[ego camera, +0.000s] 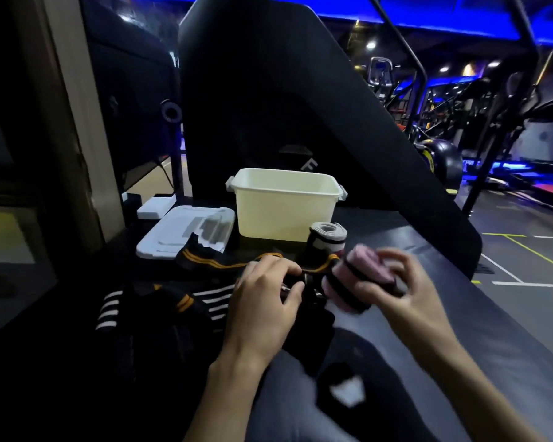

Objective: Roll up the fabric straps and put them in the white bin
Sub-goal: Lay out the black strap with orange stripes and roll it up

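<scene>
The white bin (284, 215) stands open in the middle of the dark surface, and what is inside it is hidden. A pink and black strap roll (358, 282) is gripped by my right hand (396, 282), blurred, in front of the bin to the right. My left hand (265, 295) pinches the loose black end of that strap, near a small metal piece. A rolled grey and black strap (328, 239) stands upright just before the bin. Unrolled black straps with orange stripes (224, 264) and with white stripes (115, 309) lie to the left.
The bin's white lid (186, 231) lies left of the bin, with a small white block (155, 207) behind it. A large black padded panel (268, 90) rises behind the bin. Gym machines (492, 122) fill the right background. A dark garment (332, 378) covers my lap.
</scene>
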### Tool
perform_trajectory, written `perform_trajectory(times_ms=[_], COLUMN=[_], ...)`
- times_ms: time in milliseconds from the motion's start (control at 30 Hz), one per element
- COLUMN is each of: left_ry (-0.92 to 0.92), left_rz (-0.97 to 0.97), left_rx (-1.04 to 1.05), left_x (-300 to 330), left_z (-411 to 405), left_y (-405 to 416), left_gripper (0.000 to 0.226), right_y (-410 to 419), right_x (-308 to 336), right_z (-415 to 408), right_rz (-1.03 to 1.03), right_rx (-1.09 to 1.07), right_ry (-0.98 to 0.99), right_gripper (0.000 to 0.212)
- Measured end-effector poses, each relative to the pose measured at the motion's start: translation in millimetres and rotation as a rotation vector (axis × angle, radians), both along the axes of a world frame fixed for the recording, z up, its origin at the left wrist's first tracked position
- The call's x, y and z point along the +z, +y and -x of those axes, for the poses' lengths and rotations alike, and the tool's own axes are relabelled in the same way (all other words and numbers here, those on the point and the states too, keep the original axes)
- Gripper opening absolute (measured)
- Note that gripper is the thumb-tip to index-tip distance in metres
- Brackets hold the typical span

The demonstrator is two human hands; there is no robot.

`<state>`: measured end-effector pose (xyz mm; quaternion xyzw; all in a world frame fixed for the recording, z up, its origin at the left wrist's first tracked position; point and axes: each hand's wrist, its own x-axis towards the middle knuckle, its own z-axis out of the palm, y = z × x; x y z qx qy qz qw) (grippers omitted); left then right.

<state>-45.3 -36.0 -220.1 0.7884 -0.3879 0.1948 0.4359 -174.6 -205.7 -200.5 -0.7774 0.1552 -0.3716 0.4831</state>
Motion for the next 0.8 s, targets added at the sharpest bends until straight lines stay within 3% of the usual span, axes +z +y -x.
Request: perform_trajectory(times_ms=[200, 433, 567, 700, 800], left_ry=[0.15, 0.133, 0.119, 0.119, 0.118], left_rz=[-0.422, -0.445, -0.448, -0.461, -0.483], left_rx=[0.107, 0.112, 0.109, 0.095, 0.099], left_x=[-2.5, -10.3, -14.0, -16.3, -16.2], left_z=[-13.7, -17.0, -16.9, -16.4, -16.1], left_y=[6.8, 2.5, 1.9, 2.6, 2.4], left_gripper=[0.053, 0.046, 0.044, 0.048, 0.052], right_y=[-19.3, -25.9, -24.2, -21.0, -9.8], right_x=[60.2, 54.0, 37.6, 22.1, 28.6], right_z=[-117.5, -205.1, -220.4, -226.8, -225.4], right_rz=[0.365, 0.8, 0.695, 0.818, 0.939], right_rx=[-0.037, -0.102, -0.088, -0.16, -0.208], right_ry=[0.21, 0.56, 0.545, 0.692, 0.658], right_gripper=[0.059, 0.055, 0.05, 0.043, 0.043])
